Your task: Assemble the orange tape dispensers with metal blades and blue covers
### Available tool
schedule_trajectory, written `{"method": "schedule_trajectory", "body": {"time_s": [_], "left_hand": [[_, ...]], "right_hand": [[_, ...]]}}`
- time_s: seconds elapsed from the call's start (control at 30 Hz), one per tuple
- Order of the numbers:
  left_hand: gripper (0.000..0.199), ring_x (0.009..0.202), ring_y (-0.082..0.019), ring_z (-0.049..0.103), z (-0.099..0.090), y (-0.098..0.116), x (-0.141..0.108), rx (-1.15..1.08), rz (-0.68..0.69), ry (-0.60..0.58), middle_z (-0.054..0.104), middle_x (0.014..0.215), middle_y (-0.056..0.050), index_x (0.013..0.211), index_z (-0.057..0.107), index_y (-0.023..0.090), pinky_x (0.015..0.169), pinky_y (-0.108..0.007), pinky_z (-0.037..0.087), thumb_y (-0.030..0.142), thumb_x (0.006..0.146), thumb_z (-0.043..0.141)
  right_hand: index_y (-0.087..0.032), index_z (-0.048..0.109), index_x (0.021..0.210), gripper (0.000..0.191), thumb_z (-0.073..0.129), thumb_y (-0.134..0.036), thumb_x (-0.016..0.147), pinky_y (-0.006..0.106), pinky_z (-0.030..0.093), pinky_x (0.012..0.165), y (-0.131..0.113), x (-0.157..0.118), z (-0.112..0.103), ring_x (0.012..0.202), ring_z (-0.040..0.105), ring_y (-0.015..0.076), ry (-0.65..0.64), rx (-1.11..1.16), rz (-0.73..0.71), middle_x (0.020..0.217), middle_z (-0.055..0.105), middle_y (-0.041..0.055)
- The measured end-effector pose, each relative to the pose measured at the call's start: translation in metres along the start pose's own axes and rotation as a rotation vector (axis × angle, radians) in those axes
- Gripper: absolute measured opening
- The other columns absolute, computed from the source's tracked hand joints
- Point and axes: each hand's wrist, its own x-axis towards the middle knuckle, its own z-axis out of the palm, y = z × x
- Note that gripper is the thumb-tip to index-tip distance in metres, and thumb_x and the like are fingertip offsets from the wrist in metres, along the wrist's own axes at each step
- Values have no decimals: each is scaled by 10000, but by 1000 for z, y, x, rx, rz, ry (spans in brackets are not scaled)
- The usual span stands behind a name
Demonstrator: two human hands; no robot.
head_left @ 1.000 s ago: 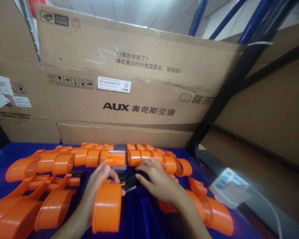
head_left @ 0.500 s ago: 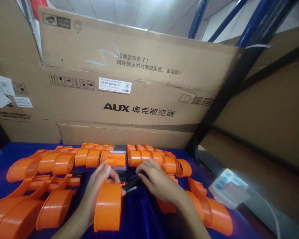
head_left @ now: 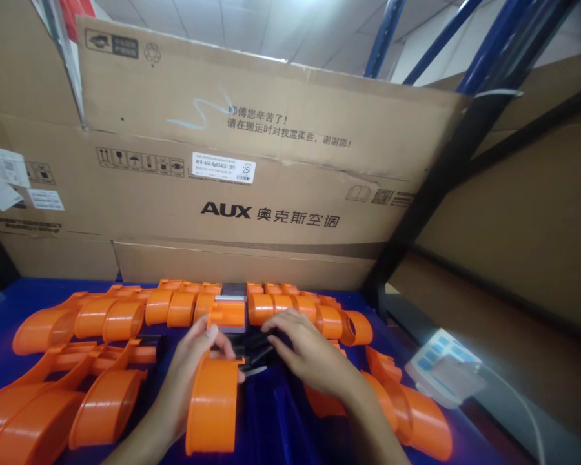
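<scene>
My left hand (head_left: 198, 352) is closed on an orange plastic part (head_left: 213, 407), whose wide curved band hangs toward the near side. The part's ribbed upper end (head_left: 227, 314) shows above the fingers. Just to the right, my right hand (head_left: 303, 349) has its thumb and fingers closed on black pieces (head_left: 257, 345) that lie against the orange part. A thin light-coloured strip (head_left: 255, 371) sits below them. The exact join between black pieces and orange part is hidden.
Rows of similar orange parts (head_left: 109, 407) lie left, behind and right (head_left: 423, 420) on the blue surface (head_left: 7, 316). A white-and-blue device (head_left: 445, 365) with a cable is at right. A large cardboard sheet (head_left: 271, 168) and a dark rack post (head_left: 416, 194) stand behind.
The orange part in my left hand has shifted very slightly right and down. The black pieces at my right fingertips have tilted a little. Both hands keep their hold.
</scene>
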Motion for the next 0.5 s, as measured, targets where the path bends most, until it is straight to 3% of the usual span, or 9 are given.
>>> {"method": "schedule_trajectory", "body": {"time_s": [0.13,0.23,0.5], "left_hand": [[383,595,-214,741,1,0,0,25,8,-15,708,791,-1,924,612,205,490,-252,513,557,849,743],[378,651,-206,736,1,-3,0,76,55,-28,721,873,-23,1055,622,212,541,-260,512,525,876,733],[424,700,-215,720,-1,-6,-1,94,85,-18,730,883,-38,1170,604,217,621,-291,504,516,892,720]], "right_hand": [[-238,672,1041,94,585,-228,1005,368,560,814,-6,4,2,873,675,218,309,128,-41,982,708,56],[-245,665,1077,113,629,-195,982,387,578,889,-9,5,12,990,701,232,556,291,-110,1082,706,74],[-259,691,1092,207,651,-112,953,410,581,954,-13,4,27,1075,705,236,689,339,-176,1124,710,74]]}}
